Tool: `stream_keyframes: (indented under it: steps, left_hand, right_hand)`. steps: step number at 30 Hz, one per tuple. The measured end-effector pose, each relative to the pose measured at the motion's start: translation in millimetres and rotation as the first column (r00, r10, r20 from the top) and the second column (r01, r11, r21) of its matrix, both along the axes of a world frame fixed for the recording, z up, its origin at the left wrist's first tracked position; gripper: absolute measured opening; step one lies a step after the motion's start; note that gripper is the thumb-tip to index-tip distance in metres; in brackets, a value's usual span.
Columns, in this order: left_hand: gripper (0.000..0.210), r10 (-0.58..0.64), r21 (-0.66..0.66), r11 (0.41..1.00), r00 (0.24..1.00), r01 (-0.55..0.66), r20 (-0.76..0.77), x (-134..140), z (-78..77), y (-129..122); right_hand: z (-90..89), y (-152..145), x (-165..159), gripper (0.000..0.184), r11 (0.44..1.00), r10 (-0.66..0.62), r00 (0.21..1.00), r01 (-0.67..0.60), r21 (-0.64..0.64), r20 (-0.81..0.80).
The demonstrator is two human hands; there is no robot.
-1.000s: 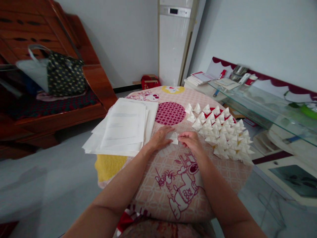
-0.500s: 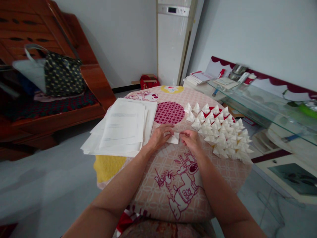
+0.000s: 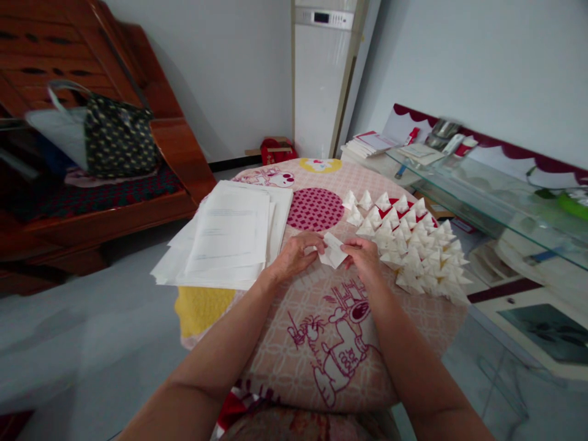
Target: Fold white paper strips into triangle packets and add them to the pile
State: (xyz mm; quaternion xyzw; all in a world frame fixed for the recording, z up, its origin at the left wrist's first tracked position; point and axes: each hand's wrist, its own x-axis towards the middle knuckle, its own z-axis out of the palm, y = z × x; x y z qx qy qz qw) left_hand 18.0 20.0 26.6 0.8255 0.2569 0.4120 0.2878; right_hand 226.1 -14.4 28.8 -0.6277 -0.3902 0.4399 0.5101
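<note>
Between my two hands is a small folded piece of white paper [image 3: 333, 250], tilted over the patterned tablecloth [image 3: 275, 361]. My left hand [image 3: 299, 252] pinches its left side, fingers curled. On its right edge, my right hand [image 3: 362, 254] grips with thumb and fingertips. Just left of my left hand lies a stack of white paper sheets [image 3: 229, 236], the top one bearing faint lines of print. To the right of my right hand stand rows of small pointed folded-paper pieces [image 3: 416, 242], several of them close together.
A glass shelf unit [image 3: 496, 196] with papers and small items runs along the right wall. At the left is a wooden bench [image 3: 177, 159] holding a dark patterned bag [image 3: 117, 138]. A tall white air conditioner [image 3: 319, 86] stands behind the table, beside a red bag [image 3: 278, 151].
The folded paper has been lifted and turned, and more of its surface now shows. My right hand has shifted slightly right; my left hand has stayed nearly in place.
</note>
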Motion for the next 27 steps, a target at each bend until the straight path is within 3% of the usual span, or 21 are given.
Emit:
stream_keyframes:
  steps: [6, 9, 11, 13, 15, 18, 22, 27]
  left_hand:
    - [0.028, -0.065, 0.117, 0.99, 0.985, 0.085, -0.16, -7.9, 5.4, 4.9]
    - [0.026, -0.082, 0.075, 0.992, 0.964, 0.104, -0.254, -10.8, 8.7, 4.9]
    - [0.026, -0.082, 0.047, 0.994, 0.945, 0.102, -0.317, -12.6, 9.9, 4.7]
    - [0.028, -0.095, 0.032, 0.993, 0.925, 0.114, -0.368, -14.5, 10.1, 4.7]
    - [0.031, -0.106, 0.023, 0.992, 0.911, 0.126, -0.399, -16.4, 9.6, 4.9]
    - [0.034, -0.098, 0.02, 0.993, 0.907, 0.116, -0.41, -19.1, 8.4, 5.5]
    - [0.037, -0.113, 0.016, 0.991, 0.91, 0.13, -0.398, -21.6, 5.5, 7.9]
    - [0.04, -0.138, -0.002, 0.989, 0.901, 0.151, -0.412, -23.0, -4.1, 14.5]
  right_hand:
    - [1.2, -2.7, -2.5, 0.01, 0.998, -0.048, 0.997, 0.046, -0.041, -0.06]
    - [0.0, -3.9, 0.1, 0.01, 0.995, 0.004, 0.997, 0.004, -0.1, 0.081]
    - [0.1, -3.9, 3.9, 0.01, 0.989, 0.072, 0.964, -0.035, -0.147, 0.258]
    - [0.9, -3.6, 8.2, 0.014, 0.984, 0.144, 0.862, -0.073, -0.163, 0.486]
    - [1.8, -3.5, 11.1, 0.024, 0.985, 0.168, 0.698, -0.098, -0.14, 0.696]
    - [3.3, -5.0, 10.6, 0.042, 0.983, 0.171, 0.495, -0.148, -0.112, 0.852]
    - [6.2, -9.0, 3.8, 0.033, 0.955, 0.246, 0.379, -0.254, -0.155, 0.892]
    - [9.7, -12.6, -0.7, 0.027, 0.9, 0.29, 0.323, -0.412, -0.142, 0.901]
